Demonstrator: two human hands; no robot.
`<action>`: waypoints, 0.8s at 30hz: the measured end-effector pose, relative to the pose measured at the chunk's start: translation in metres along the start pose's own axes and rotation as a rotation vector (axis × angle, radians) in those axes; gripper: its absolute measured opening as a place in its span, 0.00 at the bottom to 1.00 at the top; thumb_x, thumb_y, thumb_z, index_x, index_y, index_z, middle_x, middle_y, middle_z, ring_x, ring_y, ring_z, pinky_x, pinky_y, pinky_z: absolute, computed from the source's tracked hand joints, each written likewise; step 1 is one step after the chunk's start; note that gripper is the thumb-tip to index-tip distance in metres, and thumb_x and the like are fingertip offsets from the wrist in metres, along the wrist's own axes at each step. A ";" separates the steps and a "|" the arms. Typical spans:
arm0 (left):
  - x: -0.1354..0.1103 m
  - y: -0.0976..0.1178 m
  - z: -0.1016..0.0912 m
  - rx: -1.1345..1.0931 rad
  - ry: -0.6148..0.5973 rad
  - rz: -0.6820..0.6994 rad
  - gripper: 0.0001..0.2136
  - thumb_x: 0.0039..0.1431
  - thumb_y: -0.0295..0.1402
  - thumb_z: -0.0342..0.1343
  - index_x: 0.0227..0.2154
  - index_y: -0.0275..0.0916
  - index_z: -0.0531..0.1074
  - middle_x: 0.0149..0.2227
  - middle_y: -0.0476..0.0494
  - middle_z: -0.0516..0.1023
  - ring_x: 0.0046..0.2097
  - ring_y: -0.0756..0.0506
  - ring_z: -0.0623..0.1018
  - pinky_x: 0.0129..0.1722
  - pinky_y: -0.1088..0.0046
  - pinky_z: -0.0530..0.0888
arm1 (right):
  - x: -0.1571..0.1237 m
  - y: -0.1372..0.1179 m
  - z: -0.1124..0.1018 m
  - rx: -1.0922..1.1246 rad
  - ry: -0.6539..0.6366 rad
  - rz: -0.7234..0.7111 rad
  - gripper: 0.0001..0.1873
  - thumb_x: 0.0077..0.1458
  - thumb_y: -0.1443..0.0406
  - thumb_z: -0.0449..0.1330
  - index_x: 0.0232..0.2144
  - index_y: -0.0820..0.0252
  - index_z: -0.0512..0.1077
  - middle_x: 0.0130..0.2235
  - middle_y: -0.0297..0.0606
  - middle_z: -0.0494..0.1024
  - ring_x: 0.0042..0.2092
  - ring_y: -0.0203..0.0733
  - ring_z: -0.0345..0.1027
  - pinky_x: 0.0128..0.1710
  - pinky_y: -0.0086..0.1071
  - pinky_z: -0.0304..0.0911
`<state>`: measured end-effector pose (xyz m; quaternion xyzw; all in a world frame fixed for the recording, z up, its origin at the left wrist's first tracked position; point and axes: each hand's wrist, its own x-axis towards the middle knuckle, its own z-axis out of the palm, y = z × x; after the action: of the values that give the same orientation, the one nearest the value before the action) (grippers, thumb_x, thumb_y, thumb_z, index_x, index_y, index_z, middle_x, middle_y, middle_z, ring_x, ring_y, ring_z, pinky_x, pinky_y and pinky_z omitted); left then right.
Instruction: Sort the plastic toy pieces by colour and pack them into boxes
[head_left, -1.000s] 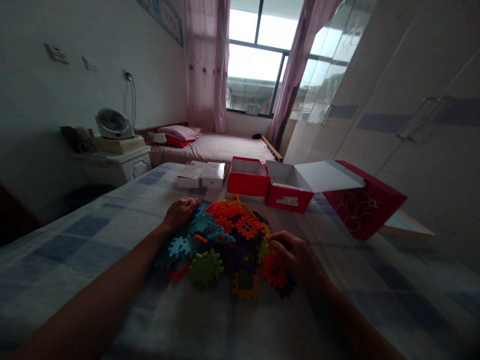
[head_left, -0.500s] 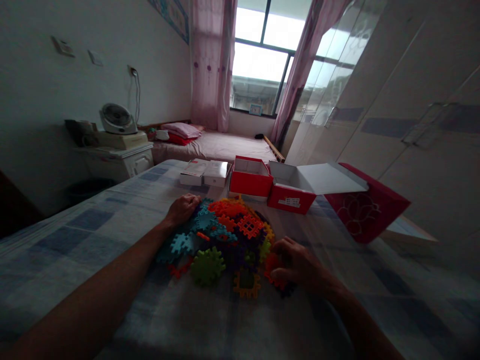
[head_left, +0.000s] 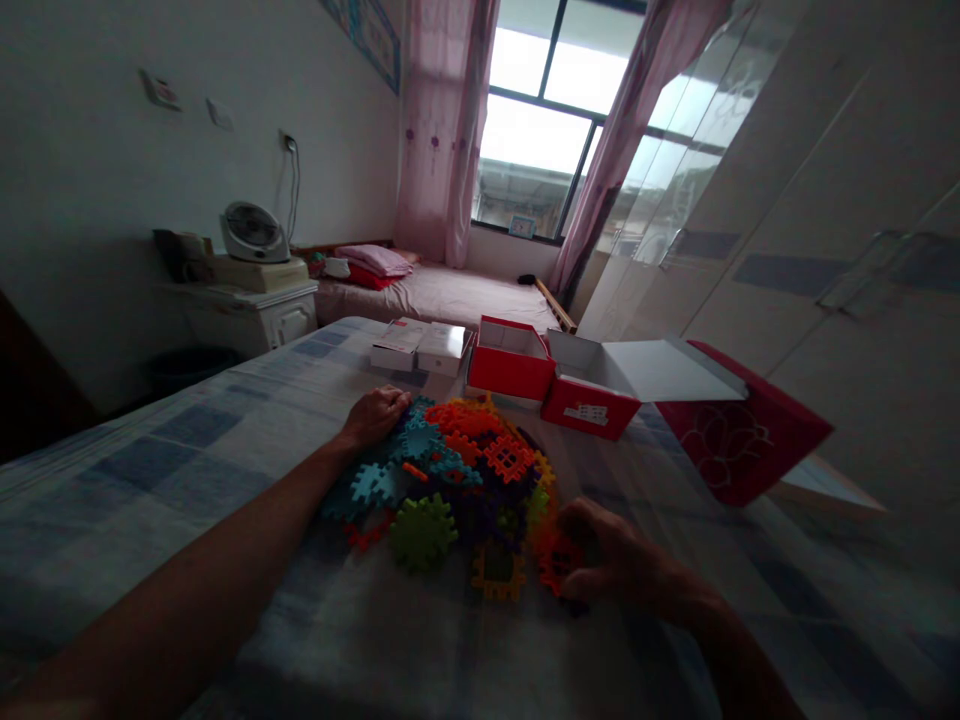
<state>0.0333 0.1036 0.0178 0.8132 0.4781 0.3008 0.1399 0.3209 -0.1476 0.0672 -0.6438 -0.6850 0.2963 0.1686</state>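
A heap of plastic interlocking building pieces, toothed like gears, lies on the checked cloth. At its far left edge my left hand [head_left: 379, 415] rests with fingers curled; what they hold, if anything, is hidden. To the right of the heap, my right hand [head_left: 619, 555] has thumb and fingers around the edge of an orange toothed piece [head_left: 555, 562]. Near it are a yellow square piece [head_left: 498, 592] and a green round piece [head_left: 422, 533]. Blue pieces [head_left: 373, 484] fill the left side, and an orange windowed piece [head_left: 510, 458] sits on top.
Behind the heap stand two small white boxes [head_left: 442, 350], an open red box [head_left: 512, 372] and another red box [head_left: 589, 410] with its white flap out. A dark red box [head_left: 750, 430] leans at the right. A bed [head_left: 465, 290] lies beyond the table.
My right hand has drawn slightly right and toward me, with more of the orange piece showing between thumb and fingers. The view has shifted a little; my left hand stays by the heap.
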 end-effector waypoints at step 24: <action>0.001 0.000 0.002 0.022 0.014 0.035 0.19 0.58 0.39 0.39 0.29 0.39 0.76 0.36 0.41 0.77 0.38 0.45 0.75 0.39 0.72 0.67 | 0.085 -0.036 0.000 -0.176 0.336 -0.254 0.05 0.50 0.63 0.58 0.31 0.59 0.69 0.40 0.41 0.72 0.43 0.43 0.64 0.44 0.36 0.59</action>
<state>0.0345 0.1044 0.0164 0.8208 0.4682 0.3036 0.1223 0.2833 -0.0644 0.0766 -0.6048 -0.7462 0.1003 0.2595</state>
